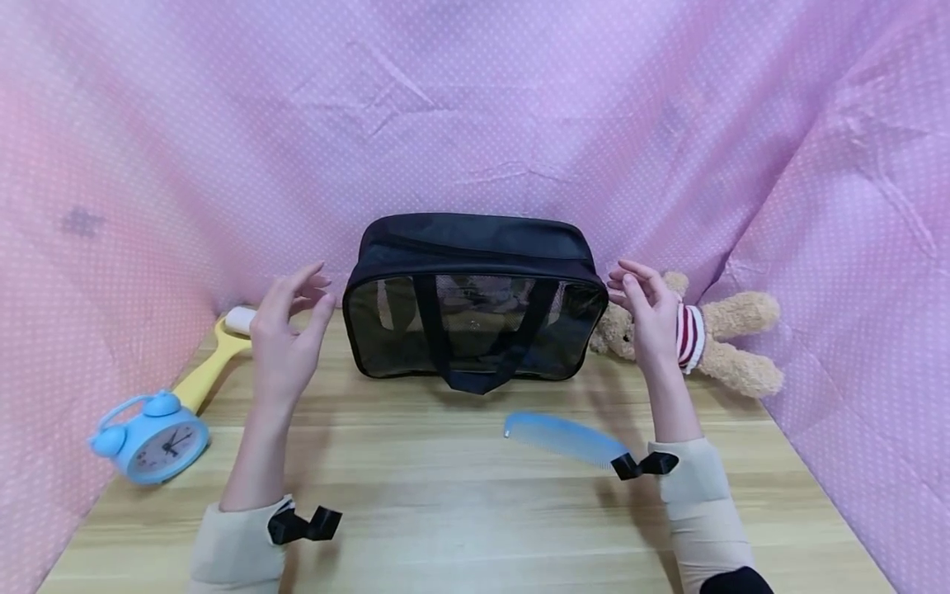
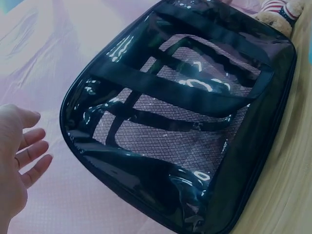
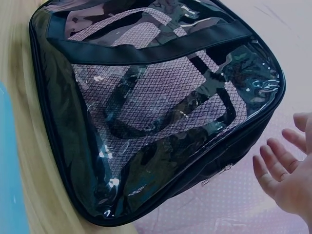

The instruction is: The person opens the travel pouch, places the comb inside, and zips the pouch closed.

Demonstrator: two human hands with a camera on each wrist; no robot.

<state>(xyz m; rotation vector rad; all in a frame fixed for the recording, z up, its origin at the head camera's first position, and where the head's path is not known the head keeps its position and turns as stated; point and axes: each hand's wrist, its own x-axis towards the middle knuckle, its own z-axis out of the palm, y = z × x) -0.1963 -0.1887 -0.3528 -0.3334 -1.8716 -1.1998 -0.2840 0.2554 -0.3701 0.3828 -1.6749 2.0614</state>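
Note:
A black toiletry bag (image 1: 475,247) with clear panels and a dark strap handle stands upright at the middle back of the table. My left hand (image 1: 288,334) hovers to its left with loosely bent fingers, apart from the bag in the left wrist view, where the clear panel (image 2: 161,146) fills the frame. On the other side, my right hand (image 1: 649,318) is raised by the bag's right edge. In the right wrist view a gap parts the right hand (image 3: 287,170) from the bag (image 3: 146,97), and a zipper pull shows on the bag's side. Neither hand holds anything.
A blue comb (image 1: 564,437) lies in front of the bag. At left are a blue alarm clock (image 1: 163,441) and a yellow-handled lint roller (image 1: 211,367). Behind my right hand lies a teddy bear (image 1: 731,338) in a striped top. Pink dotted cloth (image 1: 475,107) surrounds the wooden table (image 1: 416,495).

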